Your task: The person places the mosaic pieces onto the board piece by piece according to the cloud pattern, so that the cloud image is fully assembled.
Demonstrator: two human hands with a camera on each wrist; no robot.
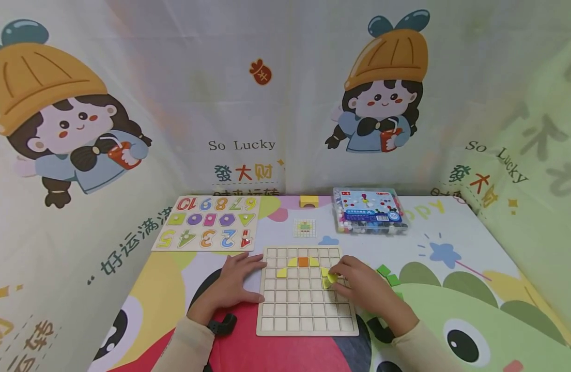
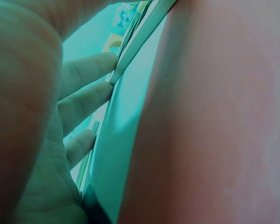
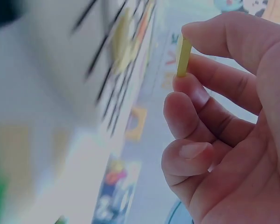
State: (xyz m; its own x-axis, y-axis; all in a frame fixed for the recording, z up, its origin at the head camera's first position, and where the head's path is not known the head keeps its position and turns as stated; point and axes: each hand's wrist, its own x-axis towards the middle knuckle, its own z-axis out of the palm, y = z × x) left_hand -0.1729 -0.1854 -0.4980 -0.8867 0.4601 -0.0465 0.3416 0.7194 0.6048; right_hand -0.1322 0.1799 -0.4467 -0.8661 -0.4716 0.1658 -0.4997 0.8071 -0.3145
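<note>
A wooden grid board [image 1: 308,326] lies flat on the table between the two hands. On its upper part sit an orange square tile [image 1: 303,262] and several yellow tiles, among them a yellow tile [image 1: 282,272] at the left. My left hand [image 1: 230,285] rests at the board's left edge with fingers spread, fingertips touching the edge. Over the board's right side, my right hand [image 1: 370,287] pinches a small yellow tile [image 3: 182,58] between thumb and fingers. In the right wrist view this tile is held on edge, apart from the board.
Green tiles [image 1: 384,270] lie right of the board, partly behind the right hand. Beyond the board are a small pattern card [image 1: 305,228], a yellow arch block [image 1: 309,201] and a clear plastic box [image 1: 370,211]. A number-and-shape puzzle board [image 1: 206,223] lies at the back left.
</note>
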